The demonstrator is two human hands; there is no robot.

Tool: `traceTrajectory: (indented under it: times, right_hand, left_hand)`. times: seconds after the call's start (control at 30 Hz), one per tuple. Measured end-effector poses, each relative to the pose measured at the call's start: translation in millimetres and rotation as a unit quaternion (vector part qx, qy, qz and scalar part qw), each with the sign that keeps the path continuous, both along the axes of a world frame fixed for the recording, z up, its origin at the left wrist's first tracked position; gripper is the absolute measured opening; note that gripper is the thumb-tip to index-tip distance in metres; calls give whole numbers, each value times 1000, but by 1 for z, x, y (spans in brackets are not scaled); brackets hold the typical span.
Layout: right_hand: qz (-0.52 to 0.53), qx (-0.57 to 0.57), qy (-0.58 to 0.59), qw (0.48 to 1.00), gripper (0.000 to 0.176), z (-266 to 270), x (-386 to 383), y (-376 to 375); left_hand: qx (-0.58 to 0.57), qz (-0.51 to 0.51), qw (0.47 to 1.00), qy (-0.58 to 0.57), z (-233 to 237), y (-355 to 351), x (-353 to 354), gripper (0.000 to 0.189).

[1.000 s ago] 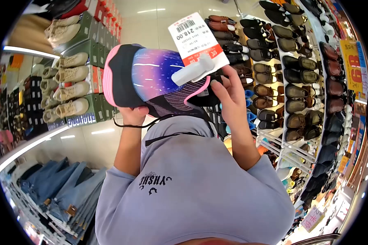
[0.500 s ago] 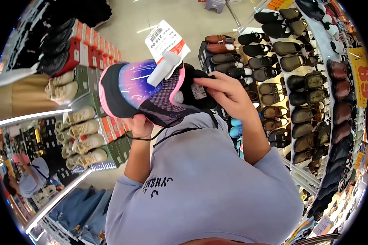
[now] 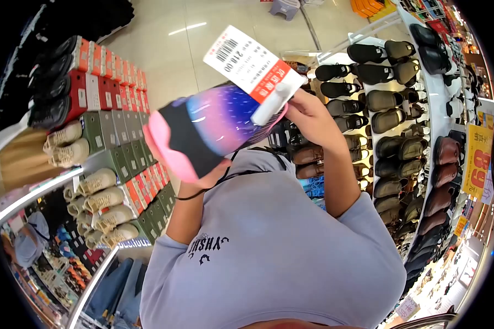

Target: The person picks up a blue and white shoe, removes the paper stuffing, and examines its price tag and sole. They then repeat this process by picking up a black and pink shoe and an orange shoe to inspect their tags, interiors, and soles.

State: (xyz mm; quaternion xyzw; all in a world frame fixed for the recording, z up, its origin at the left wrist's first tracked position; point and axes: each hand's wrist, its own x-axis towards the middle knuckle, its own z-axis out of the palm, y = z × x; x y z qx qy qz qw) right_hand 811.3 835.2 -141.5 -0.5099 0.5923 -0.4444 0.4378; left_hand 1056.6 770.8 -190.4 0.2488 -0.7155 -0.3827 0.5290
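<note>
A shoe (image 3: 219, 118) with a blue-purple glossy upper, a black band and a pink edge is held tilted in front of my chest. My left hand (image 3: 211, 176) supports it from below at its left end, with most of the fingers hidden behind it. At the other end my right hand (image 3: 313, 118) grips the shoe near its opening, its fingertips partly covered. A white and red price tag (image 3: 252, 63) reading 218.00 lies over the shoe, beside a white plastic security tag (image 3: 270, 105).
Stacked shoe boxes (image 3: 129, 140) with shoes on their ends stand at the left. Shelves on the right hold rows of dark and brown shoes (image 3: 387, 101). A yellow sign (image 3: 479, 163) hangs at far right. A grey stool (image 3: 285, 8) stands at the top. A mirror shows a person (image 3: 32, 241).
The shoe has turned and tilted, showing more of its pink edge. Its opening and inner label are no longer visible. The price tag has moved right, and my right hand has shifted in around the shoe.
</note>
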Motion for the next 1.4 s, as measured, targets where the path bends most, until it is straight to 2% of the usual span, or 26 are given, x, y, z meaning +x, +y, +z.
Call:
traceTrajectory:
  times: [0.03,0.1,0.17,0.23,0.3,0.33,0.37,0.4,0.53,0.63,0.67,0.73,0.77,0.83,0.93,1.03,1.1,1.13,1.17,1.23,1.27,1.37,1.4]
  right_hand:
    - [-63,-29,-9,998,34,-7,1,-11]
    - [-123,-11,69,990,33,2,-3,-33]
    - [-217,-12,-45,975,29,13,-1,-59]
    - [-244,-19,-57,968,34,19,4,-81]
    - [-259,-138,-226,929,47,23,20,-111]
    - [-255,-140,-184,939,59,25,26,-125]
    - [-245,-180,-195,933,61,24,30,-146]
    - [-246,-188,-185,933,61,27,36,-165]
    - [-293,-173,-174,924,59,36,53,-231]
    - [-341,-175,-163,909,53,30,48,-259]
    - [-348,-168,-155,909,51,29,45,-263]
    - [-359,-159,-177,902,46,24,32,-271]
    - [-373,-157,-177,897,46,23,24,-274]
    - [-368,-106,-207,900,48,27,8,-279]
    - [-381,-122,-213,891,40,23,-13,-292]
    - [-360,-158,-220,893,30,11,-51,-307]
    - [-274,-121,-189,935,32,11,-87,-318]
    - [-247,-122,-155,949,40,12,-106,-325]
    - [-253,-124,-160,946,40,18,-119,-331]
    - [-225,-67,-105,966,39,37,-151,-343]
    - [-231,-37,-116,965,41,43,-165,-348]
    - [-282,-54,-104,952,43,49,-204,-368]
    - [-310,-108,-100,939,41,36,-218,-376]
  left_hand:
    - [36,4,999,20,0,-10,-11,109]
    - [3,-16,998,54,-1,-42,-26,132]
    - [-24,-31,996,83,-15,-75,-39,133]
    - [-34,29,999,23,-12,-106,-45,131]
    - [-85,28,996,1,-9,-139,-44,131]
    - [-60,7,998,-2,-7,-157,-44,128]
    - [-34,-14,999,-8,-6,-174,-45,124]
    - [-53,-9,997,59,-8,-188,-53,117]
    - [-103,-27,994,16,-18,-241,-51,117]
    - [157,-70,984,39,-32,-264,-52,116]
    - [160,-82,983,32,-27,-271,-55,116]
    - [40,-86,995,-29,-13,-287,-66,114]
    - [43,-100,994,-33,-12,-295,-74,114]
    - [11,-124,992,27,-13,-309,-91,118]
    - [57,-179,982,10,-9,-329,-115,118]
    - [66,-186,980,5,-12,-348,-144,116]
    - [103,-197,975,-27,-17,-365,-165,115]
    - [140,-201,968,-55,-18,-373,-177,114]
    - [138,-206,967,-61,-15,-381,-189,114]
    - [71,-209,974,-42,-8,-394,-223,117]
    - [66,-211,974,-43,-7,-400,-240,117]
    - [12,-195,980,-20,-12,-416,-291,125]
    - [9,-200,979,-30,-14,-421,-306,130]
